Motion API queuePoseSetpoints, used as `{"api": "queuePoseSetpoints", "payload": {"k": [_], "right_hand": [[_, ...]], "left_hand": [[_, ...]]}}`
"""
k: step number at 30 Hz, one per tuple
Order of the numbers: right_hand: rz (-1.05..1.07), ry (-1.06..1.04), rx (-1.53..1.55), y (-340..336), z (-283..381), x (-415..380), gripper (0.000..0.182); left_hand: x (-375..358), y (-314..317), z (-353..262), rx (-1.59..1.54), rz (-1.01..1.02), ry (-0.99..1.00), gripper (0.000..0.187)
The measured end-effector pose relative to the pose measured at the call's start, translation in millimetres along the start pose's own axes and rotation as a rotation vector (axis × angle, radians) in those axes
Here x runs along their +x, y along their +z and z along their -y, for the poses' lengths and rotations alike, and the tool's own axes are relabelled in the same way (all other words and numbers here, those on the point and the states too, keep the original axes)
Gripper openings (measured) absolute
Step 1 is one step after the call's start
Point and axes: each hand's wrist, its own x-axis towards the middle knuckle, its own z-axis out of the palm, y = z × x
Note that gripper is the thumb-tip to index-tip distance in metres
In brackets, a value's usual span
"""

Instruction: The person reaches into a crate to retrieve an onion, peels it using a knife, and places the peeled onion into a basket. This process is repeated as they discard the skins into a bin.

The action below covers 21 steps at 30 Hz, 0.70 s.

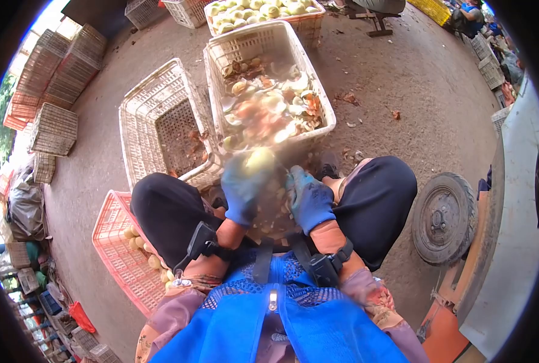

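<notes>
Head view: white slatted plastic crate (254,42) of onion peelings (269,115)
Left hand (242,190): blue-gloved, closed around round pale-yellow onion (260,160) just before the crate, probably so peelings drop inside
Right hand (310,202): blue-gloved, curled near the crate; grip unclear
Floor (396,85): brown, littered right of the crate
Room: stacked plastic crates (63,69) well left of it

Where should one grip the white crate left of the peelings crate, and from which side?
Probably by the left rim of the white crate, coming from the left: this edge borders open floor, while the peelings crate crowds its right side and the left knee overlaps its near end.
</notes>
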Motion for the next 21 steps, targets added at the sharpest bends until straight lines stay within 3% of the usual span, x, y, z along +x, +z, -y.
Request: {"api": "queuePoseSetpoints", "payload": {"k": [1,3,7,9,10,11,12,13,15,17,19,20,21], "right_hand": [[-0.019,-0.004,0.172,4.4,-5.4,0.8,0.014],[-0.061,-0.023,0.252,7.4,-8.6,1.6,0.014],[-0.176,-0.004,0.412,24.5,-28.8,12.0,0.012],[-0.129,0.047,0.475,37.5,-43.4,18.2,0.016],[-0.083,0.094,0.540,41.6,-48.8,20.2,0.019],[-0.088,0.097,0.540,35.1,-43.7,21.3,0.019],[0.042,0.285,0.888,23.3,-33.0,21.1,0.023],[0.179,0.472,1.233,15.1,-25.8,20.8,0.028],[0.174,0.447,1.338,9.6,-20.7,20.9,0.026],[0.164,0.420,1.445,16.0,-18.0,21.1,0.024],[0.039,0.052,1.470,34.9,-21.5,20.4,0.026],[0.167,0.187,1.502,13.9,-17.0,15.8,0.025],[0.168,0.188,1.505,14.4,-20.6,16.5,0.025]], "left_hand": [[-0.1,-0.1,3.2,0.000,0.001,-0.003,0.046],[0.5,-0.3,10.1,-0.050,0.011,0.097,0.046],[-7.2,0.8,6.8,-0.117,0.113,0.087,0.047],[-9.1,3.9,-12.1,-0.241,0.157,-0.098,0.050],[-7.7,2.7,-6.4,-0.242,0.160,-0.098,0.050],[-4.1,-0.6,4.1,-0.002,0.211,0.088,0.052],[-1.3,-0.6,1.8,0.239,0.261,0.274,0.053],[-3.8,-0.2,-2.3,0.237,0.265,0.277,0.053],[-8.3,1.8,-36.3,-0.443,0.320,-0.238,0.055],[-8.0,1.9,-33.9,-0.488,0.342,-0.229,0.056],[-7.5,3.6,-28.2,-0.537,0.360,-0.229,0.056],[-4.2,1.3,-25.3,-0.360,0.415,-0.138,0.057],[0.1,-2.5,-21.9,-0.179,0.466,-0.047,0.057]]}}
